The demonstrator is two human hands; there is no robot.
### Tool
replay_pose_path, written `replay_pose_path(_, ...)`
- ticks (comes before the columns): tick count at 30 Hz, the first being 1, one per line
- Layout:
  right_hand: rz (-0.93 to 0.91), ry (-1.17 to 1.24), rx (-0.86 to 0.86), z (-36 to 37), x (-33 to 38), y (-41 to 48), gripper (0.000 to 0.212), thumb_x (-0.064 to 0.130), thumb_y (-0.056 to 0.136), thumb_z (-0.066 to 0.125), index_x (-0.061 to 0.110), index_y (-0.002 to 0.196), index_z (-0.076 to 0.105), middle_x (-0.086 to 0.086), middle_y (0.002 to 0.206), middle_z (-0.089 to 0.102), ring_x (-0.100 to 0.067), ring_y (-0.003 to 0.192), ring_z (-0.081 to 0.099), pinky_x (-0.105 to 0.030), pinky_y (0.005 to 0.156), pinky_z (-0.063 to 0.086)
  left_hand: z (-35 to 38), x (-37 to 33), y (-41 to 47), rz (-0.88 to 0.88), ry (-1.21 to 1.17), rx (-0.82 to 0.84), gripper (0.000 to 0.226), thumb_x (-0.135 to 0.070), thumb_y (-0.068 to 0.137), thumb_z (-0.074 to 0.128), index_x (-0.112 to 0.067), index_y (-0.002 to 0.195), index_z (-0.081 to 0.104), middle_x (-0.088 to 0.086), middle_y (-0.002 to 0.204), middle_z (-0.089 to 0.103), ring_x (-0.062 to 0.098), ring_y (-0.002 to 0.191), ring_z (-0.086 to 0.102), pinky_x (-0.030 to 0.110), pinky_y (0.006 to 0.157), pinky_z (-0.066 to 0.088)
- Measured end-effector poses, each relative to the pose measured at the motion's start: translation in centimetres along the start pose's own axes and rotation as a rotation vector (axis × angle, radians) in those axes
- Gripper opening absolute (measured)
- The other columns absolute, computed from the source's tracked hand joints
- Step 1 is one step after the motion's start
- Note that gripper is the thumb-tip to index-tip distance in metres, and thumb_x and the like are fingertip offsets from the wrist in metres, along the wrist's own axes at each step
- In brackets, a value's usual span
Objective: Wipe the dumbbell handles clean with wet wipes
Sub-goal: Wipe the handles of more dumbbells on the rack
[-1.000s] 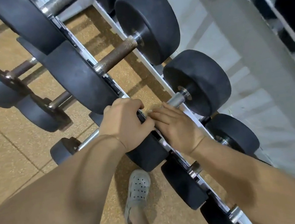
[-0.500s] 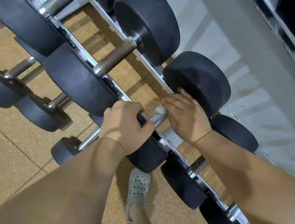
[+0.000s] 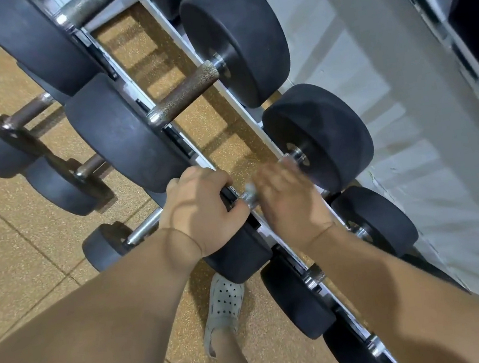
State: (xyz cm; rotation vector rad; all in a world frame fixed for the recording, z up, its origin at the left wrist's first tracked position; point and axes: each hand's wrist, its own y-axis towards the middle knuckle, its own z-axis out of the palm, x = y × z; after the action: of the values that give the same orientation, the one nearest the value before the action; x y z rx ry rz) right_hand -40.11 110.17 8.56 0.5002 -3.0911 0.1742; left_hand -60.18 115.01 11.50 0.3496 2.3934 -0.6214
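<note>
A dumbbell with black rubber heads lies across the white rack rails in the middle of the head view. Its far head (image 3: 322,138) is in plain sight. My left hand (image 3: 202,210) grips its near head (image 3: 238,257) from above. My right hand (image 3: 289,202), blurred by motion, is wrapped over the chrome handle (image 3: 248,198). A small white bit of wet wipe (image 3: 249,186) peeks out by the thumb; the rest of the wipe is hidden under the palm.
More black dumbbells fill the rack: a bigger one with a rusty brown handle (image 3: 188,92) just beyond, smaller ones (image 3: 379,221) nearer me. A lower tier (image 3: 54,186) holds others at left. My foot in a grey perforated clog (image 3: 225,306) stands on tan flooring; white wall at right.
My right hand has slid back along the handle from the far head toward the middle, baring the chrome end by that head. My left hand has stayed on the near head.
</note>
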Motion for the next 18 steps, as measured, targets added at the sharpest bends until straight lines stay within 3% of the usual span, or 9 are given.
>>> replay_pose_path(3, -0.212, 0.106, 0.004, 0.1, 0.0, -0.6, 0.044, 0.015, 0.085, 0.07, 0.007, 0.128, 0.065, -0.013, 0.129, 0.065, -0.033, 0.124, 0.057, -0.052, 0.113, 0.038, 0.0, -0.1, 0.0, 0.002, 0.004, -0.013, 0.053, -0.059, 0.078, 0.043, -0.025, 0.107, 0.071, -0.009, 0.09, 0.06, 0.021, 0.102, 0.05, 0.043, 0.092, 0.043)
replay_pose_path(6, -0.092, 0.093, -0.025, -1.1, -3.1, 0.9, 0.031, 0.017, 0.096, 0.055, 0.01, 0.122, 0.068, -0.008, 0.123, 0.067, -0.028, 0.122, 0.059, -0.048, 0.116, 0.034, 0.0, -0.1, 0.0, -0.005, 0.014, 0.012, 0.054, -0.055, 0.079, 0.043, -0.023, 0.113, 0.07, -0.007, 0.093, 0.06, 0.021, 0.105, 0.049, 0.041, 0.095, 0.04)
replay_pose_path(9, 0.08, 0.104, -0.119, -0.7, -2.0, 0.7, 0.032, 0.017, 0.095, 0.05, 0.007, 0.119, 0.07, -0.009, 0.124, 0.067, -0.028, 0.123, 0.057, -0.048, 0.114, 0.036, 0.0, -0.1, -0.1, -0.002, 0.021, -0.003, 0.058, -0.057, 0.077, 0.039, -0.022, 0.111, 0.07, -0.006, 0.093, 0.06, 0.021, 0.106, 0.049, 0.041, 0.093, 0.039)
replay_pose_path(14, -0.146, 0.133, -0.07, 0.6, -0.4, -0.9, 0.039, 0.015, 0.088, 0.066, 0.004, 0.125, 0.067, -0.013, 0.128, 0.066, -0.032, 0.122, 0.06, -0.053, 0.11, 0.041, 0.2, -0.2, -0.2, 0.013, 0.037, -0.038, 0.061, -0.059, 0.075, 0.035, -0.02, 0.106, 0.072, -0.002, 0.093, 0.065, 0.027, 0.106, 0.053, 0.043, 0.089, 0.042)
replay_pose_path(18, 0.011, 0.123, -0.102, -0.9, -3.0, 0.5, 0.039, 0.024, 0.096, 0.047, 0.005, 0.122, 0.069, -0.01, 0.126, 0.068, -0.028, 0.122, 0.061, -0.05, 0.11, 0.042, 0.4, 0.0, -0.1, 0.039, 0.037, -0.065, 0.052, -0.054, 0.075, 0.043, -0.02, 0.102, 0.071, 0.0, 0.088, 0.063, 0.031, 0.1, 0.056, 0.045, 0.085, 0.047)
